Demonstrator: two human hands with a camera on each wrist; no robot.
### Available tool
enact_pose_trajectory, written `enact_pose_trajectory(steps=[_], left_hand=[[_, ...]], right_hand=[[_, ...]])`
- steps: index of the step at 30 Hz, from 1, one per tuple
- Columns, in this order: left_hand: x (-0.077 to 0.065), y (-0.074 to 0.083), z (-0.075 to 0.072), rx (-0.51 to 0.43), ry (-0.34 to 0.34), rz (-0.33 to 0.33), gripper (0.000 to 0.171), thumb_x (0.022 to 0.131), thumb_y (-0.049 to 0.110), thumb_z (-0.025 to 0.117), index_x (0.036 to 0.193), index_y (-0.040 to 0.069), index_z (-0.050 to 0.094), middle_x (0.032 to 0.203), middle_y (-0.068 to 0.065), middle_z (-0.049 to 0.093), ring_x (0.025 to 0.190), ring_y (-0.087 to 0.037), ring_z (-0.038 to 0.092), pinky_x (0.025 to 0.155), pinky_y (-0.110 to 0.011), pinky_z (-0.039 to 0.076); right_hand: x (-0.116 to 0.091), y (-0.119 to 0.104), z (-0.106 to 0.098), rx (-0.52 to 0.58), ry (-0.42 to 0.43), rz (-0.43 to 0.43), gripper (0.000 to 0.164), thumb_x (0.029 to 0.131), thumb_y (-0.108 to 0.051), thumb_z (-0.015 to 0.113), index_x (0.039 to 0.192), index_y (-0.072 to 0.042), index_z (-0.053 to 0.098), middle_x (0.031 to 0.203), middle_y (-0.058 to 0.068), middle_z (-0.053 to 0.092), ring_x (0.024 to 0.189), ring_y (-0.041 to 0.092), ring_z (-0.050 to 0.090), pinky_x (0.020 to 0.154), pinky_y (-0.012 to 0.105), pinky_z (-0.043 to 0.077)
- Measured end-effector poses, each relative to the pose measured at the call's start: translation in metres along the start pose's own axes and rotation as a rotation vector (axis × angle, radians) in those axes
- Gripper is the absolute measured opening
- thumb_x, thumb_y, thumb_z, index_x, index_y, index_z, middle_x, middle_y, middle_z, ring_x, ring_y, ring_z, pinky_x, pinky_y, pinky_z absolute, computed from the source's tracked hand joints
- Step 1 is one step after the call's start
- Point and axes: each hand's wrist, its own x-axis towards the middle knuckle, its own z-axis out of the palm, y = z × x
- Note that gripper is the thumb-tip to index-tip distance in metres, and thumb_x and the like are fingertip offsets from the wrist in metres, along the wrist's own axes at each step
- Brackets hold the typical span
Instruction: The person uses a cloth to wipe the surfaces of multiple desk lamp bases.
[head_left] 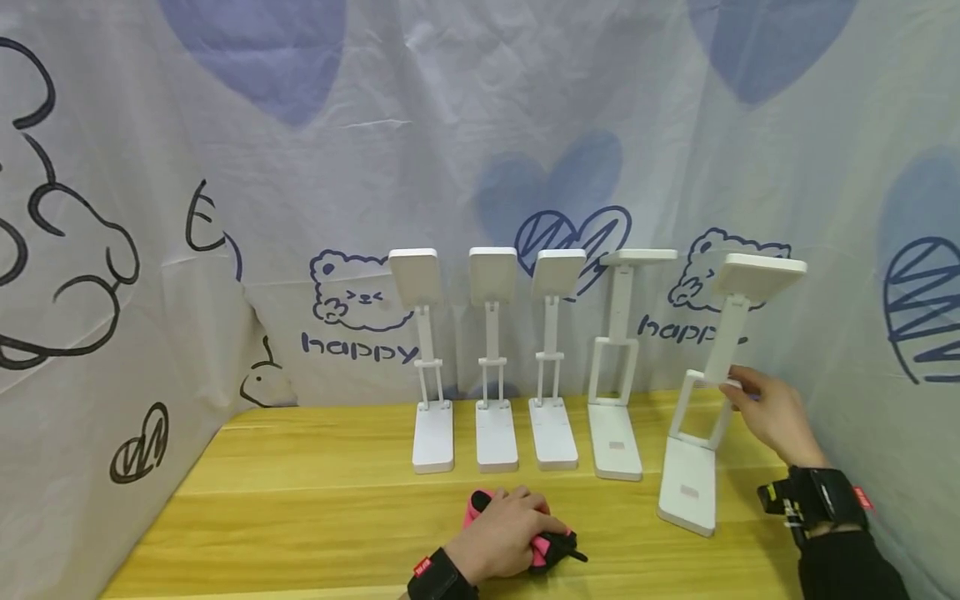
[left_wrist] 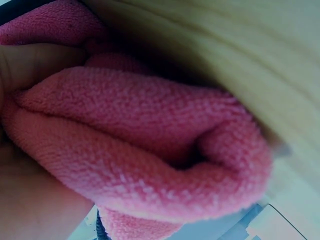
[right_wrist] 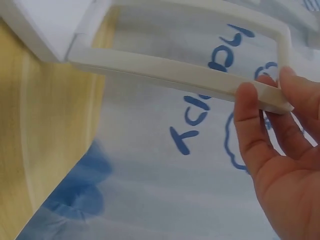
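Observation:
My right hand (head_left: 772, 412) pinches the upper corner of the hinged frame on the rightmost white folding phone stand (head_left: 688, 487). In the right wrist view, thumb and fingertips (right_wrist: 247, 95) close round the corner of that frame (right_wrist: 175, 72). The stand is unfolded upright, its top plate (head_left: 761, 275) tilted. Low in front of the row, my left hand (head_left: 510, 533) grips a bunched pink and black cloth (head_left: 551, 550) on the table. Close up in the left wrist view, the cloth (left_wrist: 150, 135) is fuzzy and folded over, with the hand at its left side.
Four more white stands line the back of the wooden table (head_left: 300, 492): a first (head_left: 433, 437), a second (head_left: 497, 437), a third (head_left: 553, 433) and a taller one (head_left: 615, 442). A printed curtain (head_left: 420, 167) hangs behind and along both sides.

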Motion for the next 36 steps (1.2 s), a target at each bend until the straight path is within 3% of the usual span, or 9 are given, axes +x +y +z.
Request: enact_pose_trajectory(steps=[3, 10, 16, 23, 29, 36], left_hand=[[-0.001, -0.001, 0.000, -0.001, -0.002, -0.003, 0.053, 0.084, 0.006, 0.069, 0.123, 0.041, 0.066, 0.106, 0.012, 0.061, 0.097, -0.008, 0.050, 0.078, -0.029, 0.038], [-0.003, -0.002, -0.002, 0.005, 0.005, -0.002, 0.052, 0.084, 0.006, 0.069, 0.123, 0.041, 0.067, 0.107, 0.012, 0.062, 0.097, -0.008, 0.051, 0.077, -0.027, 0.037], [-0.003, -0.002, -0.002, 0.004, 0.006, -0.002, 0.051, 0.085, 0.006, 0.068, 0.123, 0.041, 0.067, 0.106, 0.012, 0.062, 0.097, -0.008, 0.050, 0.079, -0.029, 0.038], [0.000, 0.000, 0.001, 0.014, 0.016, 0.001, 0.048, 0.086, 0.009, 0.069, 0.121, 0.041, 0.067, 0.105, 0.012, 0.061, 0.096, -0.007, 0.049, 0.079, -0.032, 0.039], [0.001, 0.001, 0.001, 0.033, 0.018, 0.006, 0.047, 0.086, 0.010, 0.069, 0.121, 0.041, 0.068, 0.105, 0.012, 0.061, 0.094, -0.007, 0.049, 0.074, -0.028, 0.033], [0.002, 0.001, 0.002, 0.039, 0.023, 0.007, 0.048, 0.085, 0.009, 0.068, 0.121, 0.041, 0.068, 0.104, 0.012, 0.061, 0.094, -0.007, 0.049, 0.073, -0.028, 0.032]], right_hand=[[0.009, 0.003, 0.004, 0.012, 0.011, -0.011, 0.043, 0.101, -0.027, 0.053, 0.132, 0.003, 0.057, 0.111, 0.029, 0.066, 0.091, 0.043, 0.068, 0.076, 0.057, 0.050], [0.029, 0.002, 0.010, 0.033, -0.041, 0.031, 0.049, 0.103, -0.030, 0.049, 0.139, 0.003, 0.051, 0.127, 0.035, 0.056, 0.092, 0.043, 0.067, 0.080, 0.058, 0.048], [0.042, 0.005, 0.015, 0.043, -0.015, 0.008, 0.042, 0.103, -0.020, 0.048, 0.135, 0.008, 0.052, 0.122, 0.036, 0.058, 0.090, 0.043, 0.067, 0.071, 0.046, 0.052], [0.053, 0.010, 0.016, 0.051, -0.039, 0.040, 0.045, 0.103, -0.020, 0.045, 0.137, 0.010, 0.048, 0.127, 0.038, 0.054, 0.100, 0.050, 0.063, 0.079, 0.056, 0.052], [0.063, 0.013, 0.018, 0.047, -0.065, 0.054, 0.045, 0.104, -0.018, 0.045, 0.137, 0.012, 0.047, 0.125, 0.037, 0.055, 0.104, 0.050, 0.061, 0.081, 0.056, 0.052], [0.071, 0.020, 0.019, 0.049, -0.029, 0.022, 0.041, 0.103, -0.017, 0.047, 0.134, 0.010, 0.051, 0.120, 0.035, 0.059, 0.094, 0.046, 0.064, 0.071, 0.048, 0.053]])
